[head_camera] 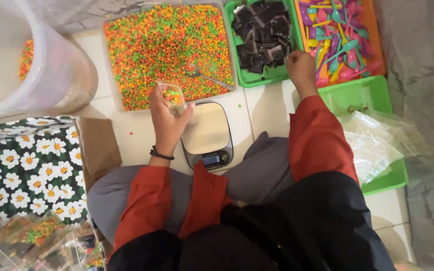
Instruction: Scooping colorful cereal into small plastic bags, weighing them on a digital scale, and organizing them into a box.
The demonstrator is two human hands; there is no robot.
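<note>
**Small cup held over the scale, other hand at the dark packets**

White tiled floor [126, 135] carries everything, the person sitting with trays fanned out ahead. Left hand [168, 116] is clamped around a small clear cup [173, 95] part-filled with tiny orange, green and yellow candies, held upright, probably so nothing spills, just at 9 o'clock of the digital scale [208, 134]. Directly at 12 o'clock of that hand lies the big clear tray of candies [169, 50], a metal scoop [204, 76] resting in it handle outward, within easy reach. Right hand [300, 65] stretches out at 1 o'clock, fingers curled at the edge of the green tray of dark packets [262, 37]; whether it grips one, I cannot tell. Beyond it, an orange tray of coloured plastic spoons [340, 37]. At 3 o'clock, clear bags [375, 145] sit in another green tray.
</note>
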